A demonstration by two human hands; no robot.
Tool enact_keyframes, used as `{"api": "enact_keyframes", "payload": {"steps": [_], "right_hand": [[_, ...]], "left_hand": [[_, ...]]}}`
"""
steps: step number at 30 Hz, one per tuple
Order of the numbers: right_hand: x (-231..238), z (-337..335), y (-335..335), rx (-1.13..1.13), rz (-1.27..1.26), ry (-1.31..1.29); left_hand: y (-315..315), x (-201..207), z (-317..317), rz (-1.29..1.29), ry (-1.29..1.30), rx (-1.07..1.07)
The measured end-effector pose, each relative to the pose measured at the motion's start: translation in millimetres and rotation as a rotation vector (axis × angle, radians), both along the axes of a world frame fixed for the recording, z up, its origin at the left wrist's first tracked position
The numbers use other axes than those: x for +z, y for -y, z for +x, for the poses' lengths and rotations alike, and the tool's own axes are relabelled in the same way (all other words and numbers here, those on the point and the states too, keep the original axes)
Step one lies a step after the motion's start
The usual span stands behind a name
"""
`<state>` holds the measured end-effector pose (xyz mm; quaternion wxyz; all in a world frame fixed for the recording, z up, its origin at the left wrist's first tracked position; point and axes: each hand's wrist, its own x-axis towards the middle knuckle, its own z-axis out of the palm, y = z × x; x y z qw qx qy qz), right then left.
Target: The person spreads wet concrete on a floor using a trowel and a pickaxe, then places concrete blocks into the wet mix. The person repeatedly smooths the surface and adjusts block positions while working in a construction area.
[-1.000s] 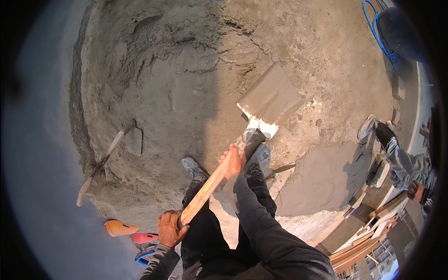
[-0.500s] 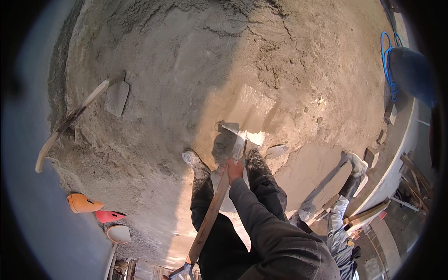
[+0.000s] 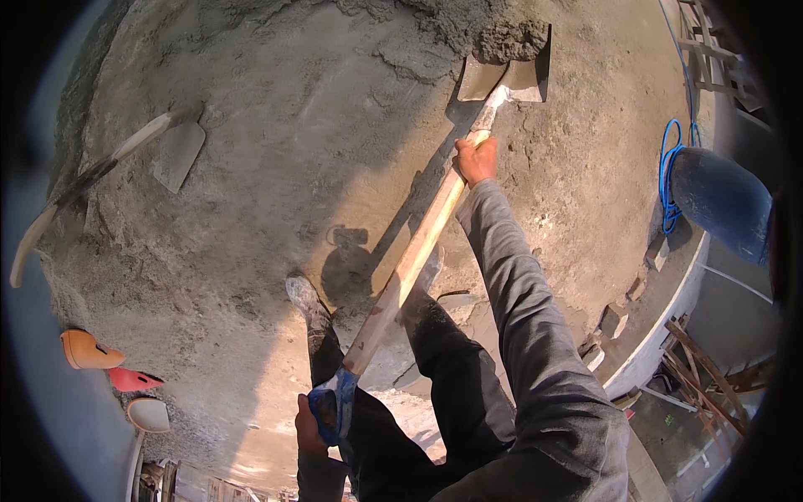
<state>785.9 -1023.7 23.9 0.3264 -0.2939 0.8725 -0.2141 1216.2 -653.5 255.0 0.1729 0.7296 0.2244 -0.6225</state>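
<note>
A long wooden-handled shovel (image 3: 410, 261) runs slantwise from my legs toward the far side. My right hand (image 3: 477, 161) is wrapped around its shaft just behind the blade. Down by my left thigh, my left hand (image 3: 309, 425) closes on the blue grip (image 3: 334, 405) at the shovel's end; its fingers are partly hidden. The metal blade (image 3: 525, 80) rests against wet grey mortar (image 3: 418, 38), and a lump of mortar (image 3: 512, 40) sits at its front edge.
At left lies a hoe (image 3: 125, 149) with a wooden handle. Orange (image 3: 88, 350) and red (image 3: 134, 381) curved objects and a pale shovel-like scoop (image 3: 149, 414) are by the left wall. On the right are a blue hose (image 3: 669, 180), a dark blue drum (image 3: 721, 205), blocks (image 3: 613, 320) and boards (image 3: 707, 368).
The shovel has been pushed away and to the right, from near my feet to the mortar. My right arm has stretched out with it. My left hand has come into view; another person's leg has left it.
</note>
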Motion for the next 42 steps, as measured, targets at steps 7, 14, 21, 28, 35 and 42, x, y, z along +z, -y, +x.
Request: {"api": "enact_keyframes", "payload": {"steps": [7, 14, 21, 28, 35, 42], "right_hand": [[47, 57, -22, -0.157, -0.058, 0.15], [130, 251, -123, -0.576, 0.142, 0.781], [28, 275, -103, -0.607, 0.241, 0.959], [28, 247, -62, -0.663, 0.216, 1.098], [28, 203, -11, -0.598, 0.145, 1.105], [-81, 90, 194, -0.501, -0.049, 0.877]], "left_hand": [[-4, 43, 66, 0.031, 0.314, -0.211], [-111, 153, 203, 0.456, 1.027, -0.222], [-57, 145, 169, 0.558, 1.154, -0.368], [24, 155, 111, 0.615, 1.221, -0.368], [75, 139, 50, 0.544, 1.271, -0.107], [173, -95, 5, 0.146, 1.075, 0.046]]}}
